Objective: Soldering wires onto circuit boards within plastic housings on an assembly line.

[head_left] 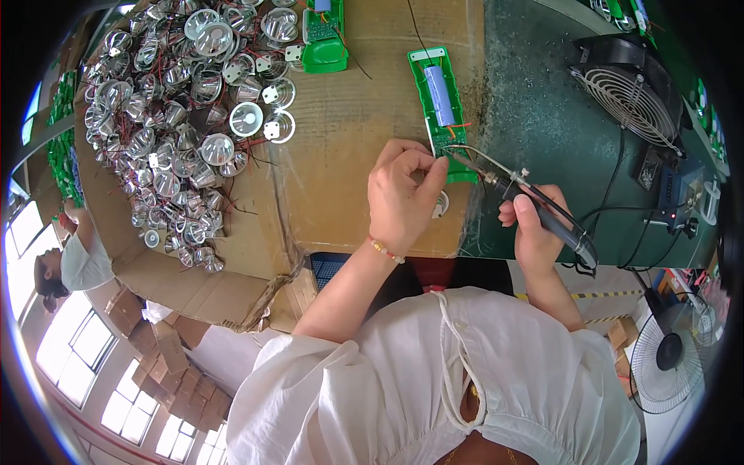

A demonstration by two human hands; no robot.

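Observation:
My right hand [536,229] is wrapped round the dark handle of a soldering iron [559,226], which has a thin metal feed tube running along it. The iron's tip reaches the small circuit board [443,144] in the lower part of an open green plastic housing [466,173]. A purple cylindrical battery [439,97] lies lengthwise in that housing, with a short red wire beside its lower end. My left hand [404,188] is pinched closed at the housing's left edge, by the board; what its fingertips hold is hidden. A reflector [441,204] shows partly behind that hand.
Many silvery lamp reflectors [167,183] with red and black wires fill the left side of the cardboard [341,124]. Another green housing [325,56] lies at the top. To the right are a black fan [632,97] and a blue soldering station [680,194] with cables.

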